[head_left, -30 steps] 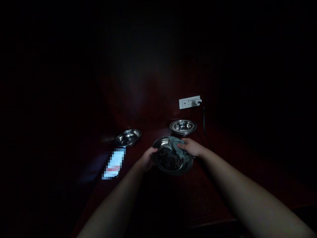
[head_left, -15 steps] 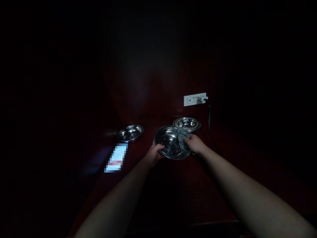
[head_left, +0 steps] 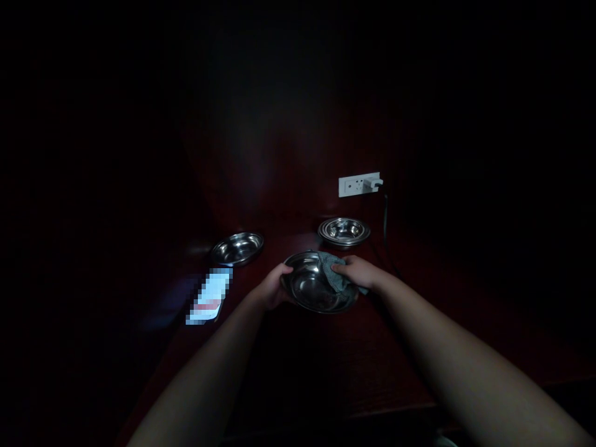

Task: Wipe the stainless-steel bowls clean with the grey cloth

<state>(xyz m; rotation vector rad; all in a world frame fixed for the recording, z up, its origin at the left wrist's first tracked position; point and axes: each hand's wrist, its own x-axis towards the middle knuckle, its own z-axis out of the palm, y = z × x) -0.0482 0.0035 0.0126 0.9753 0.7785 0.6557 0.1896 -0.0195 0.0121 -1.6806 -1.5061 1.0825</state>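
A shiny steel bowl [head_left: 310, 288] is held over a dark red table [head_left: 354, 366] in dim light. My left hand [head_left: 272, 287] grips its left rim, fingers curled over the edge. My right hand [head_left: 354, 272] presses a grey-blue cloth [head_left: 333, 273] against the bowl's inner right side, fingers closed on the cloth.
A stack of steel bowls [head_left: 343, 231] stands just behind. A single steel bowl [head_left: 236, 248] lies to the left, with a bright blurred card or phone [head_left: 207, 297] near it. A white wall socket [head_left: 357, 184] with a plugged charger and dark cable sits behind.
The bowl and both hands came back toward me and slightly left after being lifted closer to the stack. The cloth stays on the bowl's right side.
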